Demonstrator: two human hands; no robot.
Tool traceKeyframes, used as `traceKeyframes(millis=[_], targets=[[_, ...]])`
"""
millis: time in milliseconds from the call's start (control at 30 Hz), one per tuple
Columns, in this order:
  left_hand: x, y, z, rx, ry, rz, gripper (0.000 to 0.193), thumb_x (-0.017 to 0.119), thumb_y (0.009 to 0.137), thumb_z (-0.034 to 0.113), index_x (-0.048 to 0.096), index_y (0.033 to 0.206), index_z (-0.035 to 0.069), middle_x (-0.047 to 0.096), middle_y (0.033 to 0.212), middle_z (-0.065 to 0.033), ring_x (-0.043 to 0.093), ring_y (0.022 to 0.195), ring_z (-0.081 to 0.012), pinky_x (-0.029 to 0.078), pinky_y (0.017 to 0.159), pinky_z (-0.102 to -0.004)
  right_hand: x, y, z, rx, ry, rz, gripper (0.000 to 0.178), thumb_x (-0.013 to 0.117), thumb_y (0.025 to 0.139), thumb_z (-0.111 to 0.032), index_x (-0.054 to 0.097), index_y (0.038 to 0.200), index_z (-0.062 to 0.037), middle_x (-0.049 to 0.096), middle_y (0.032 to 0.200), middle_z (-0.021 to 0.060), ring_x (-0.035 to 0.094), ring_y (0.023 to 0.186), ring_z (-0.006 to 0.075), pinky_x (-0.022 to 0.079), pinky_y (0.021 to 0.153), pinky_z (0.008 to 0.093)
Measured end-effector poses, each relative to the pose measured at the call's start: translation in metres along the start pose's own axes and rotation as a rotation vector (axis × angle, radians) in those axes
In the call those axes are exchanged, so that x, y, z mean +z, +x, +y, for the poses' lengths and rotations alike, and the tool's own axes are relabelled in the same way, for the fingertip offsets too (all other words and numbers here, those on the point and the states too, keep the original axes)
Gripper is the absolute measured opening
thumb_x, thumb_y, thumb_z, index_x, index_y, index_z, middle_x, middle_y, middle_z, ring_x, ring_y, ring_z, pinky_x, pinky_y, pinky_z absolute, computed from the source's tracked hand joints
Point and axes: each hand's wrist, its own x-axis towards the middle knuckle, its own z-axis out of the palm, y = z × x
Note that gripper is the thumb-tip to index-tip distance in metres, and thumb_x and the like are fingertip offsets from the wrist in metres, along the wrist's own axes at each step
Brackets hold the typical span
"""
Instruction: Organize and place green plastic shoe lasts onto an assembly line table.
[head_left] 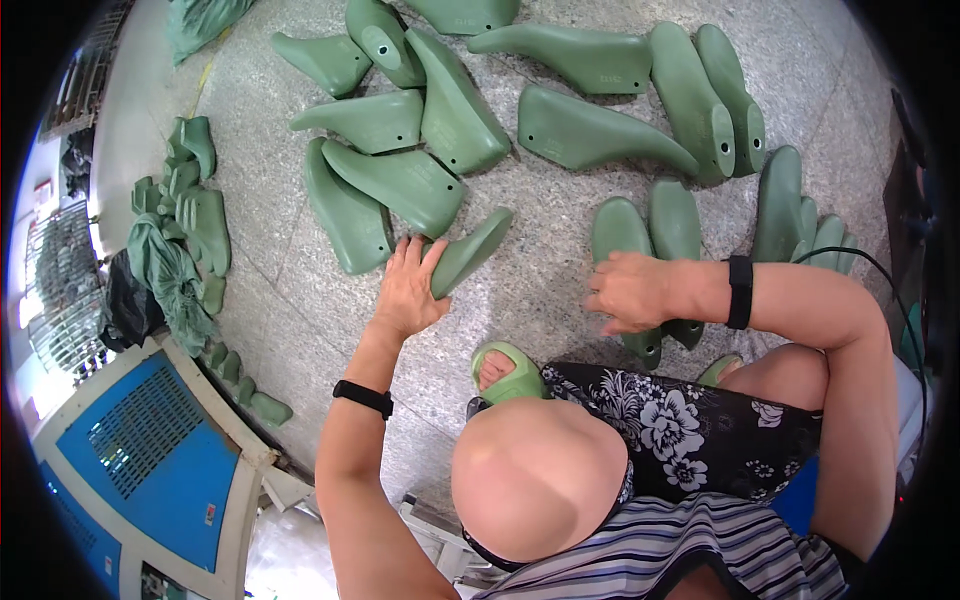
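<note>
My left hand (408, 290) is closed around the near end of a green shoe last (475, 250), whose other end tilts up to the right. Just beyond it lie two more lasts (345, 215), one partly across the other. My right hand (632, 290) reaches in from the right across a green last (620, 228). Its fingers are loosely bent and apart at that last's left side, with no grip visible; the hand covers the last's middle. Against this one lies another last (676, 222), partly under my right wrist.
Several green lasts (580, 125) are spread over the speckled floor (265, 215) ahead. More stand at the right (778, 205), beside a black cable (885, 275). Along the left lie further lasts (207, 230) and a green bag (165, 270), near a blue-panelled machine (200, 490).
</note>
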Motion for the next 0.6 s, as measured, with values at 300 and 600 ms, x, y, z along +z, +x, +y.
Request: traceKeyframes(millis=[300,600], targets=[[-0.005,0.004,0.070,-0.251,0.140,-0.032,0.084,0.078,0.055,0.029,0.044,0.130,0.013,0.046,0.097,-0.0216,0.047,0.090,-0.0404,0.041,0.077,-0.0467,-0.031,0.016,0.004,0.539,0.247,0.305,0.031,0.061,0.087,-0.028,0.059,0.098,0.0007,0.064,0.076,0.0182,0.063,0.078,0.0393,0.048,0.070,0.0456],[0.010,0.023,0.095,-0.290,-0.510,0.199,0.052,0.077,0.072,0.023,0.055,0.114,0.003,0.056,0.079,-0.0165,0.057,0.069,-0.0254,0.047,0.062,-0.0343,-0.006,0.035,0.003,0.608,0.614,0.230,0.030,0.059,0.089,-0.027,0.051,0.096,0.0009,0.062,0.081,0.0202,0.061,0.077,0.0391,0.048,0.071,0.0449]])
